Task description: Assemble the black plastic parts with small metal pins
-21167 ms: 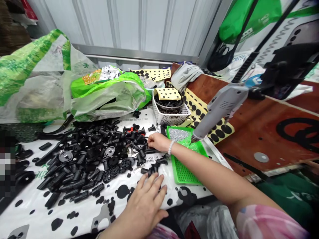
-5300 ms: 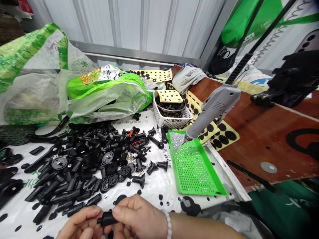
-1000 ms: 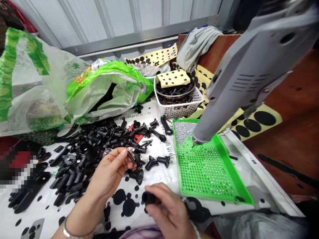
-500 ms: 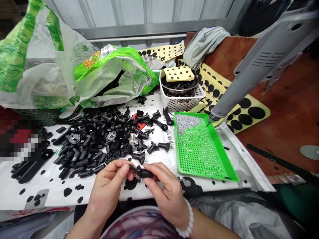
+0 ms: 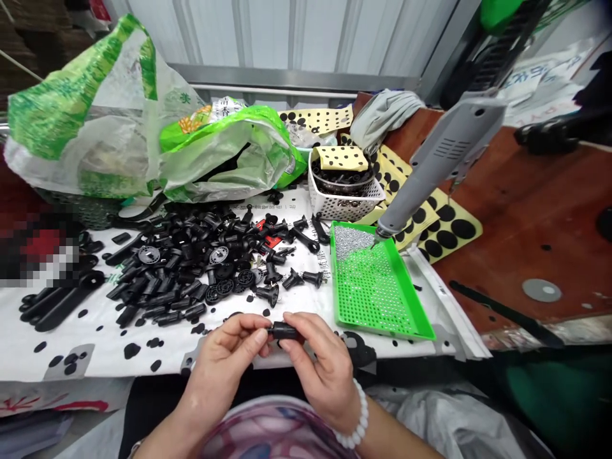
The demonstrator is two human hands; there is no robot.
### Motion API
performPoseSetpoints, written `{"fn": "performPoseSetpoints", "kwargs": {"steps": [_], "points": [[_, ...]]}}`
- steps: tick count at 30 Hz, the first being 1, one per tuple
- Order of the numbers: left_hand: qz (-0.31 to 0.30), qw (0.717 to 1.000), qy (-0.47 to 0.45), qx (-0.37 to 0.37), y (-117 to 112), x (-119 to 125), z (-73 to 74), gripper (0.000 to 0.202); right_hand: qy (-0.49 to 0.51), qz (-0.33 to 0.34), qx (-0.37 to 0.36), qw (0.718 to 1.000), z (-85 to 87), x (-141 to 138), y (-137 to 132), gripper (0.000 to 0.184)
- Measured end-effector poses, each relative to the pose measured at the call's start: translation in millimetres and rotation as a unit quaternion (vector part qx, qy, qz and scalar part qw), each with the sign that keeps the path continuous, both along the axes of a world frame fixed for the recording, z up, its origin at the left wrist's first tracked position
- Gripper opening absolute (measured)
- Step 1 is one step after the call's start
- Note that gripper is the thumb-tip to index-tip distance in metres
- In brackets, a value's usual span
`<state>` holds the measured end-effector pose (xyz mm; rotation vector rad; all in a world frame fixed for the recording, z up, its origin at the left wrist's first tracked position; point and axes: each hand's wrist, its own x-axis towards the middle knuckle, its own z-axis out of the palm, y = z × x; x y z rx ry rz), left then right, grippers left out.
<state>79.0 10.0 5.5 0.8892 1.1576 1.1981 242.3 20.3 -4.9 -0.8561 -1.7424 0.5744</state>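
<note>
My left hand (image 5: 228,357) and my right hand (image 5: 321,364) meet at the table's front edge, both pinching a small black plastic part (image 5: 284,331) between thumbs and fingertips. The right hand holds its tubular body; the left fingertips press on its left end. A white bead bracelet sits on my right wrist. Just beyond the hands lies a pile of black plastic parts (image 5: 191,261) on the spotted white cover (image 5: 95,344).
A green perforated tray (image 5: 382,299) with small silver screws lies right of the pile. A grey hanging power screwdriver (image 5: 437,162) points into its far end. Behind stand a white basket (image 5: 342,204) of parts, green plastic bags (image 5: 143,140) and yellow sheets of black stickers (image 5: 444,229).
My hands have come together at the table's front edge. The piece in the left fingers has gone into the end of the black part held by the right hand.
</note>
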Motion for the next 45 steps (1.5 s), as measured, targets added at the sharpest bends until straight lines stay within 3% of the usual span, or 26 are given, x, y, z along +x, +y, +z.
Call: {"fn": "performPoseSetpoints", "kwargs": {"steps": [5, 15, 19, 26, 29, 32, 36, 40, 45], "points": [[0.006, 1.000, 0.005, 0.015, -7.0, -4.0, 0.0, 0.016, 0.011, 0.006, -0.014, 1.000, 1.4, -3.5, -5.6, 0.031], [-0.023, 0.999, -0.018, 0.025, -20.4, -4.5, 5.9, 0.021, 0.120, 0.039, -0.149, 0.981, 1.2, -5.7, -19.0, 0.027], [-0.022, 0.999, -0.002, 0.035, -24.7, -3.7, 3.7, 0.026, 0.134, 0.040, -0.159, 0.977, -0.8, -4.7, -24.4, 0.027], [-0.025, 0.997, -0.077, -0.007, -31.2, 1.7, 13.2, 0.027, 0.152, 0.041, -0.159, 0.975, 0.5, -4.2, -32.8, 0.025], [-0.037, 0.999, -0.034, 0.002, -33.5, 0.6, 12.7, 0.029, 0.154, 0.038, -0.161, 0.974, 0.4, -6.9, -35.3, 0.025], [-0.046, 0.996, 0.061, 0.035, -34.6, -2.3, 10.3, 0.035, 0.134, 0.033, -0.139, 0.981, 0.0, -9.7, -36.4, 0.025], [-0.050, 0.982, 0.156, 0.099, -33.6, -7.1, 5.0, 0.042, 0.076, 0.015, -0.058, 0.995, 1.4, -11.2, -36.4, 0.028], [-0.059, 0.974, 0.181, 0.126, -31.0, -10.6, -4.3, 0.048, 0.027, 0.006, 0.019, 0.999, 2.0, -12.5, -35.9, 0.031], [-0.027, 0.982, 0.162, 0.098, -28.9, -7.0, -12.1, 0.052, -0.023, 0.023, 0.087, 0.996, -0.7, -17.6, -27.5, 0.028]]}}
